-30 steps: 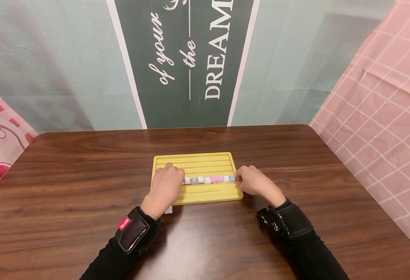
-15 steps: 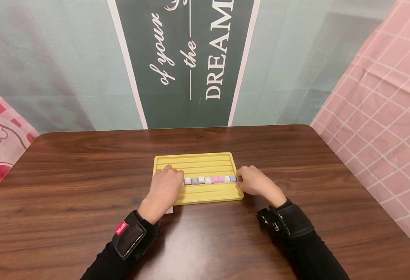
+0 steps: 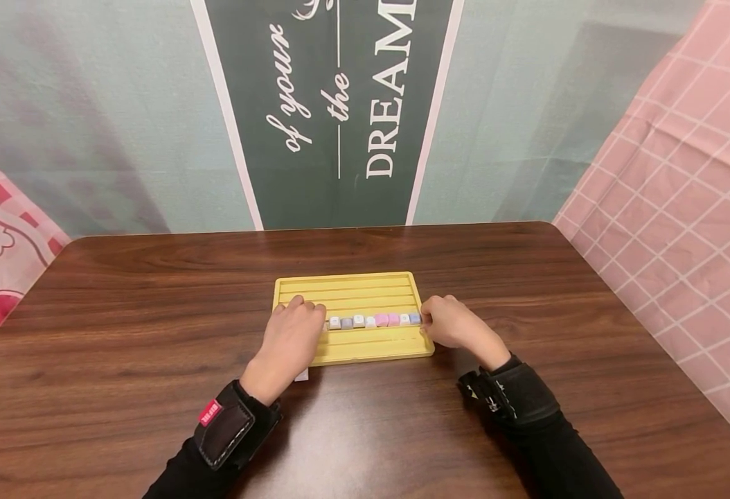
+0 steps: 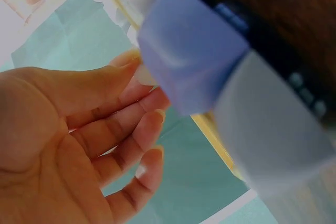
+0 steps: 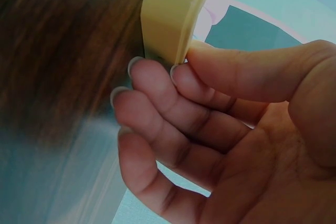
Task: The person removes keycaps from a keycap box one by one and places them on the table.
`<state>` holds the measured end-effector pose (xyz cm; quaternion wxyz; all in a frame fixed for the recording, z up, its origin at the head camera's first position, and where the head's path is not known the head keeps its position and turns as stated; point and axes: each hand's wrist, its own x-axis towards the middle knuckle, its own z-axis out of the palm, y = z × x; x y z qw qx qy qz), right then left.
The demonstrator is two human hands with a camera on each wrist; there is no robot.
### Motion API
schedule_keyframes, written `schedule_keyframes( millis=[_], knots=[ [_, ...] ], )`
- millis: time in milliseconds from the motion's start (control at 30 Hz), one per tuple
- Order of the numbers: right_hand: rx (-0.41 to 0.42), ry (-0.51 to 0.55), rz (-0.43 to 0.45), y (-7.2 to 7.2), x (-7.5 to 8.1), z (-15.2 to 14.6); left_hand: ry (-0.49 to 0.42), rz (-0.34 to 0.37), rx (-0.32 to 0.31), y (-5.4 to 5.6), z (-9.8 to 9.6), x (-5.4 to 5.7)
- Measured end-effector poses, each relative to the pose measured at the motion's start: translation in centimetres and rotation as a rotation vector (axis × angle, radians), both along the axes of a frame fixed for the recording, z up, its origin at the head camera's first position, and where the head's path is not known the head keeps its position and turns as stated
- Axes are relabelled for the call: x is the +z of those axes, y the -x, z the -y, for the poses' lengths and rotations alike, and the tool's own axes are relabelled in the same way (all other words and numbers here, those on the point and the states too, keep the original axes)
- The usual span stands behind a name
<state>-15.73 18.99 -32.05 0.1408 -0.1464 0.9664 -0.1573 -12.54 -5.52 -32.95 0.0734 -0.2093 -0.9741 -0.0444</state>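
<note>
A yellow ridged tray (image 3: 365, 351) lies on the table. Along one of its grooves runs a row of keycaps in white, grey, pink and blue, among them a pink keycap (image 3: 381, 319). My left hand (image 3: 291, 336) is over the tray's left part, hiding the row's left end. Its thumb and index finger pinch a small whitish keycap (image 4: 144, 75), mostly covered by the fingers. At the row's right end, my right hand (image 3: 455, 324) grips the tray's right edge between thumb and fingers, by the blue keycap (image 3: 415, 319).
A pale keycap (image 3: 301, 375) lies on the table just in front of the tray, partly behind the left wrist. Large in the left wrist view are a purple-blue keycap (image 4: 189, 51) and a grey-white keycap (image 4: 273, 129). Cloth hangings (image 3: 496, 104) stand behind the wooden table (image 3: 390, 430).
My left hand has shifted slightly left and toward me over the tray. The right hand has stayed at the tray's edge, and the visible row looks the same.
</note>
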Motion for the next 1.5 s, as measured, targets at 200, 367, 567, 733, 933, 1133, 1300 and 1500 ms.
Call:
schedule_keyframes(
  millis=[200,367,567,733,933,1133,1300,1500],
  knots=[
    [-0.001,0.001,0.005,0.0,0.0,-0.1,0.018,-0.020,0.002,-0.6,0.2,0.2],
    [0.004,0.002,0.004,-0.1,-0.1,-0.1,0.014,-0.046,-0.017,-1.0,0.2,0.2],
    [0.008,0.004,0.002,-0.1,0.0,-0.2,0.016,-0.059,-0.033,-1.7,0.2,0.4],
    [0.013,0.008,0.006,-0.1,0.0,-0.2,0.015,-0.055,-0.046,-2.3,0.4,0.6],
    [0.018,0.013,0.006,0.0,-0.1,-0.2,-0.008,-0.056,-0.064,-2.9,0.5,0.7],
    [0.018,0.010,0.004,-0.1,-0.1,-0.2,-0.021,-0.044,-0.082,-3.5,0.5,0.9],
    [0.011,0.002,0.014,-0.1,0.0,-0.2,-0.020,-0.042,-0.094,-3.7,0.5,0.9],
    [0.010,-0.002,0.016,-0.1,0.0,-0.1,-0.017,-0.031,-0.107,-4.1,0.6,0.8]
  ],
)
